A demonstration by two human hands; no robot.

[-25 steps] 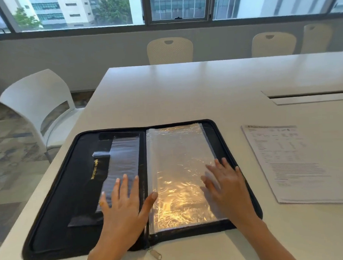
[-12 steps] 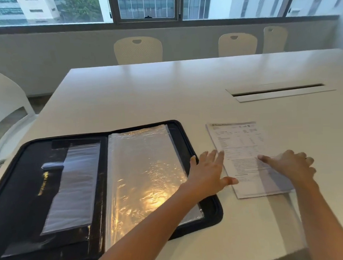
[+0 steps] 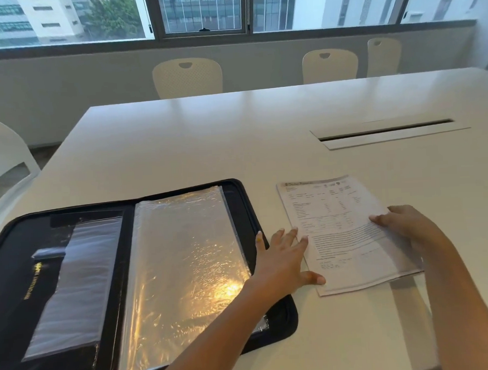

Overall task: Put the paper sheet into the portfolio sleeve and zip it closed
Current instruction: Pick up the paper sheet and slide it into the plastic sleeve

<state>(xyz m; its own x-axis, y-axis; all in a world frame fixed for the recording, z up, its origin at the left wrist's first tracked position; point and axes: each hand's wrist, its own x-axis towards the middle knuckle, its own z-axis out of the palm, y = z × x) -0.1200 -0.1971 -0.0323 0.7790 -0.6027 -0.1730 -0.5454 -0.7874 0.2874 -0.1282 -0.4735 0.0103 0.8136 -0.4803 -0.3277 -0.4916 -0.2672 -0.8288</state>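
Note:
A black zip portfolio (image 3: 278,319) lies open flat at the front left of the white table (image 3: 206,136). Its right half shows a shiny clear plastic sleeve (image 3: 184,261); its left half has a smaller clear pocket (image 3: 78,289). To the right of it lies a printed paper sheet (image 3: 338,230), flat on the table. My left hand (image 3: 283,259) reaches across the portfolio's right edge, fingers spread, fingertips and thumb touching the sheet's left edge. My right hand (image 3: 409,227) rests flat on the sheet's right side, fingers curled over its edge.
A long cable slot (image 3: 387,130) is cut into the table behind the sheet. Cream chairs (image 3: 187,77) stand along the far side under the windows. A white chair (image 3: 1,158) stands at the left. The table's near right edge runs close to my right forearm.
Both hands left the portfolio's sleeve and moved right to the paper sheet. The view swung right. In the last half second the left hand slid further onto the sheet's left edge.

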